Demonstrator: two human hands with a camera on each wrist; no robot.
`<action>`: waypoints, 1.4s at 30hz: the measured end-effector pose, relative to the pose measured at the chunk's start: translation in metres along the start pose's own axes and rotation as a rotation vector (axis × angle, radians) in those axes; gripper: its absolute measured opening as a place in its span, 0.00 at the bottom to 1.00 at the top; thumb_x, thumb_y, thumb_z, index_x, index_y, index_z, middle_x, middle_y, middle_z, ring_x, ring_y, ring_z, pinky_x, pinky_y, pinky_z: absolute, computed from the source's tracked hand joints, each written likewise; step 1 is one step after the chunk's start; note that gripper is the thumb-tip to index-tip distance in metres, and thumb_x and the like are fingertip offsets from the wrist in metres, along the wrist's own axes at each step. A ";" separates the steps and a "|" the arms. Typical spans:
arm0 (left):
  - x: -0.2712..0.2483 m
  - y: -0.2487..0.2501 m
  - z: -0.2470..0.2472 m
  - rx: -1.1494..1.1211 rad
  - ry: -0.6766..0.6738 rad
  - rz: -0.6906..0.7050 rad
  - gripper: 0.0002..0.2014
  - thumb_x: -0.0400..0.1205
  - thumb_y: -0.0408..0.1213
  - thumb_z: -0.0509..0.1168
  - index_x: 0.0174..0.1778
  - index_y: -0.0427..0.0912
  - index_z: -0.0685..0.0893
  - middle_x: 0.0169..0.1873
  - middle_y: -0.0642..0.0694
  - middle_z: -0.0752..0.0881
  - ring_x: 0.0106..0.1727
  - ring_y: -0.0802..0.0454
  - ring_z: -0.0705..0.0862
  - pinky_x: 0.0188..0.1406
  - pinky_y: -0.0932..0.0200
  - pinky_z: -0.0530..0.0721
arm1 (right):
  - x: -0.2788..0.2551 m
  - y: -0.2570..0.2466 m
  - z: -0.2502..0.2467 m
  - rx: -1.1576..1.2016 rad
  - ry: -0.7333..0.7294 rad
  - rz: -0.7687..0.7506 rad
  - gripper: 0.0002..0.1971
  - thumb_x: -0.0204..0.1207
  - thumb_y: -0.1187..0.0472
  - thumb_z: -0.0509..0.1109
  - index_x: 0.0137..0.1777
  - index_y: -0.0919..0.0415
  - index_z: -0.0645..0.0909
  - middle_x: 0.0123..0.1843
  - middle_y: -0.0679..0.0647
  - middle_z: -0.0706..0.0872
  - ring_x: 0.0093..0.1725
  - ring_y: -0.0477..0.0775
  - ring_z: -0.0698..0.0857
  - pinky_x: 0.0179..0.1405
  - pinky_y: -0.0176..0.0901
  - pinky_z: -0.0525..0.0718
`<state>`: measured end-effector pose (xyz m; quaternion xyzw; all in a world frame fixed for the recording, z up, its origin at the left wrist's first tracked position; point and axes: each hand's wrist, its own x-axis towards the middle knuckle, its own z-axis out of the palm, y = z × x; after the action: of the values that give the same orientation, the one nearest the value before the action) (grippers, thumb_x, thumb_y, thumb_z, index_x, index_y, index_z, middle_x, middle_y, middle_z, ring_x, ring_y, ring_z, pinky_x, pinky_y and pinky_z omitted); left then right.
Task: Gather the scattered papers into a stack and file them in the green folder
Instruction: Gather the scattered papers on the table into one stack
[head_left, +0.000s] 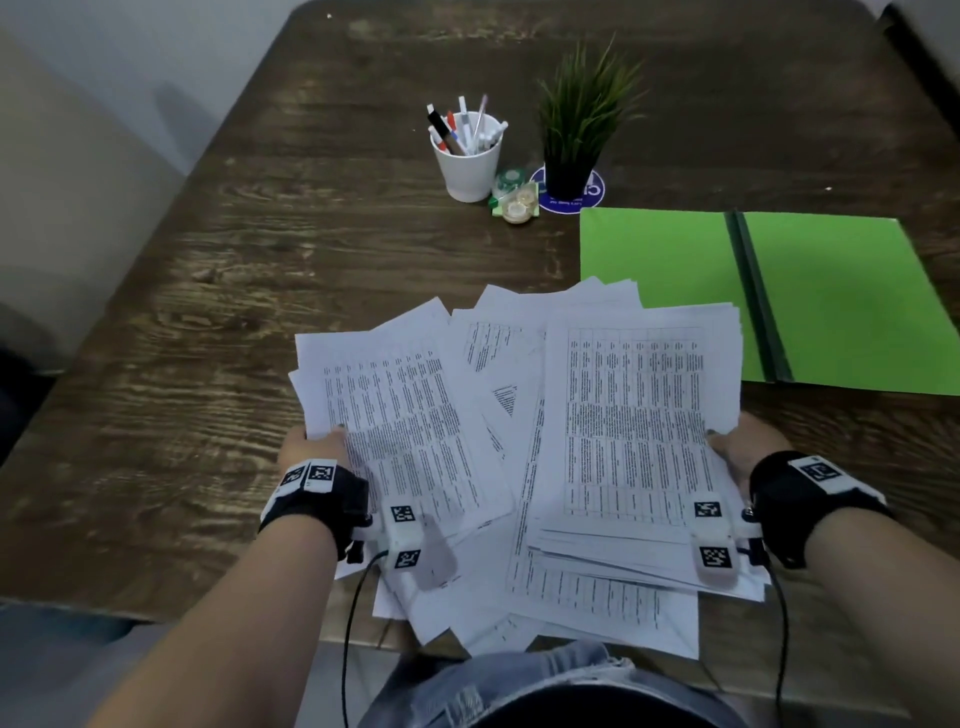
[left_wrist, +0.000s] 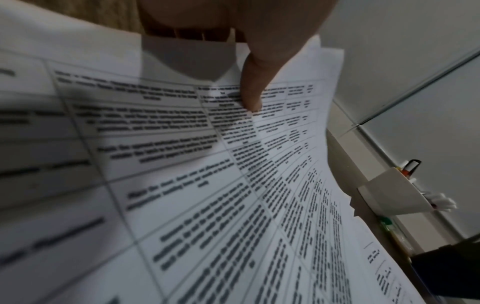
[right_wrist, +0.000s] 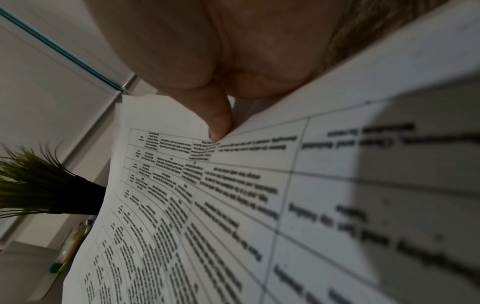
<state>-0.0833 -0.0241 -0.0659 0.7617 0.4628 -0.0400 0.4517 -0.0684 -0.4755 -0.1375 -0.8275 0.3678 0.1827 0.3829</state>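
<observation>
Dark, strongly grained wooden table (head_left: 218, 270). On it, toward the far side: white cup (head_left: 469, 165) full of pens, small tape rolls (head_left: 514, 197) just beside it, black-potted grass plant (head_left: 574, 140) on a round blue coaster (head_left: 592, 195). To the right, green folder (head_left: 841, 296) lying open and flat. At the near edge, loose fan of printed papers (head_left: 519, 467) overhanging the rim.

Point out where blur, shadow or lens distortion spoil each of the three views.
Head view: dim room, table edges bowed by the wide lens, papers readable as tables only. Left wrist view: near print smeared, the left hand casts a shadow on the sheet. Right wrist view: right side blurred and shadowed, plant dark.
</observation>
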 end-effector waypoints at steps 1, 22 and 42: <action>0.003 0.000 -0.001 -0.028 0.017 0.023 0.15 0.82 0.37 0.64 0.63 0.35 0.79 0.56 0.34 0.85 0.44 0.41 0.80 0.46 0.53 0.75 | 0.000 0.000 0.000 -0.002 0.001 0.003 0.21 0.78 0.68 0.66 0.71 0.68 0.73 0.68 0.69 0.80 0.66 0.67 0.81 0.65 0.52 0.80; -0.083 0.151 -0.018 -0.341 -0.496 0.790 0.16 0.78 0.28 0.68 0.55 0.54 0.82 0.54 0.52 0.89 0.58 0.52 0.87 0.61 0.49 0.82 | -0.032 -0.036 -0.024 0.151 0.048 -0.062 0.19 0.77 0.67 0.67 0.68 0.68 0.76 0.67 0.67 0.82 0.66 0.68 0.81 0.68 0.58 0.78; -0.112 0.105 0.122 0.109 -0.573 0.405 0.27 0.83 0.35 0.64 0.77 0.42 0.64 0.62 0.44 0.81 0.60 0.46 0.80 0.52 0.63 0.69 | -0.083 -0.038 -0.027 0.623 -0.028 -0.036 0.16 0.83 0.53 0.58 0.53 0.62 0.83 0.61 0.64 0.85 0.62 0.65 0.83 0.60 0.54 0.81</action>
<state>-0.0259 -0.2043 -0.0159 0.8188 0.1539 -0.1861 0.5208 -0.0941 -0.4409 -0.0529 -0.6741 0.3859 0.0656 0.6264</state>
